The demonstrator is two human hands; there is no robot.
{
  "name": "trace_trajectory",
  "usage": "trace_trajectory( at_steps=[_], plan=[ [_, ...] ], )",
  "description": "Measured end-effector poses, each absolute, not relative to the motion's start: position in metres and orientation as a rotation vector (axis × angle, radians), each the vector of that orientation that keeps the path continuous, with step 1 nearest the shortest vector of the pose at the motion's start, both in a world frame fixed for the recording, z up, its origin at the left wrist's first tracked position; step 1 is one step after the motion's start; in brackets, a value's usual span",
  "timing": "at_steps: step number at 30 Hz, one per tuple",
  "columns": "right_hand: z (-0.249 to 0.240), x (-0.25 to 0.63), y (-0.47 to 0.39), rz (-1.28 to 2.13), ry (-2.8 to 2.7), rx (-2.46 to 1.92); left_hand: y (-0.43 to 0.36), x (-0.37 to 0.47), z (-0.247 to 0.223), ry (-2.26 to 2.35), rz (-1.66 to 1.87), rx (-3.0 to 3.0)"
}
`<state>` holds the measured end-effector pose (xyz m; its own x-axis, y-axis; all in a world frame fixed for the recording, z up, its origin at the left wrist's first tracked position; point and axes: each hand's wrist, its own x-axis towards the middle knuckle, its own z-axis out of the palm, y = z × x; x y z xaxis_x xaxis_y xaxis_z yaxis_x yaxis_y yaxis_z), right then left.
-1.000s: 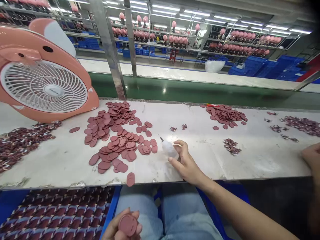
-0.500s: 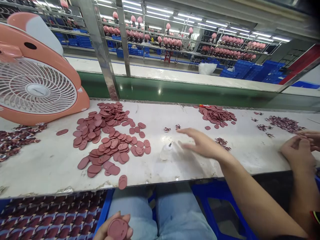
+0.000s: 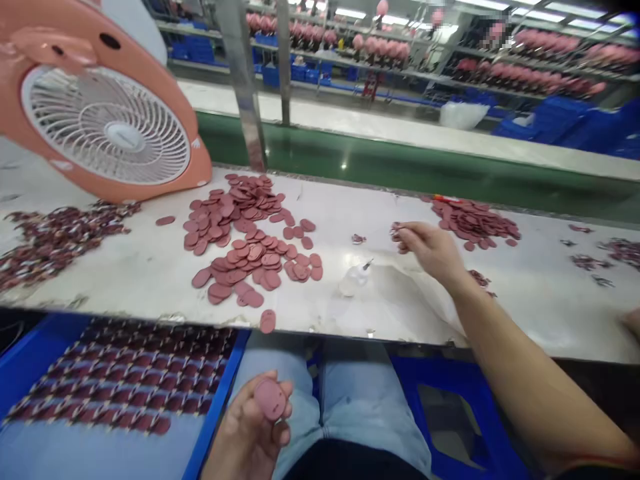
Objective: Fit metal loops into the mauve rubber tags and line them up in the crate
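Note:
My left hand point(image 3: 250, 427), low over my lap, holds a dark red oval disc point(image 3: 271, 399) with small holes between thumb and fingers. Above the table, my right hand point(image 3: 433, 253) pinches a small maroon-and-white piece point(image 3: 395, 231); its exact kind is too small to make out. A similar small piece point(image 3: 359, 239) lies to the left of that hand. Nearer to me is a small white bottle point(image 3: 354, 280) with a thin dark needle tip, tilted toward the upper right. Left of the bottle spreads a heap of oval discs point(image 3: 255, 253), with a single disc point(image 3: 268, 321) at the table's front edge.
An orange fan point(image 3: 125, 137) stands at the left behind a pile of small maroon pieces point(image 3: 65, 237). Another disc pile point(image 3: 475, 223) lies back right. A blue crate point(image 3: 200, 433) below left holds rows of maroon parts. A co-worker's blurred hand point(image 3: 634, 321) shows at the right edge.
My right hand has closed its fingers on a small piece at the table. My left hand has risen further into view with the disc. The view has tilted down and shifted left.

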<state>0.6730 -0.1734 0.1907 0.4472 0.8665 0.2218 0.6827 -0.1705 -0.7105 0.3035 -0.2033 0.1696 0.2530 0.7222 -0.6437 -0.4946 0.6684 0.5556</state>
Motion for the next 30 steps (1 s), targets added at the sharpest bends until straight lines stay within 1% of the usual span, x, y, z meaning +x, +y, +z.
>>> trace_trajectory(
  at_steps=[3,6,9,11,17,30],
  plan=[
    [0.210,0.637,-0.216,0.439,-1.172,-1.761,-0.207,0.305,0.179,0.990,0.778,0.239],
    [0.230,0.595,-0.245,0.648,-1.164,-1.668,-0.209,0.307,0.184,0.933,0.700,0.243],
    [0.241,0.553,-0.249,1.025,-1.345,-1.505,-0.210,0.305,0.182,0.846,0.641,0.264],
    [0.241,0.530,-0.242,1.142,-1.518,-1.389,-0.212,0.304,0.179,0.796,0.616,0.287],
    [0.232,0.501,-0.231,1.138,-1.717,-1.269,-0.216,0.300,0.176,0.709,0.601,0.360],
    [0.237,0.499,-0.229,1.071,-1.969,-1.288,-0.216,0.302,0.177,0.743,0.548,0.351]
  ],
)
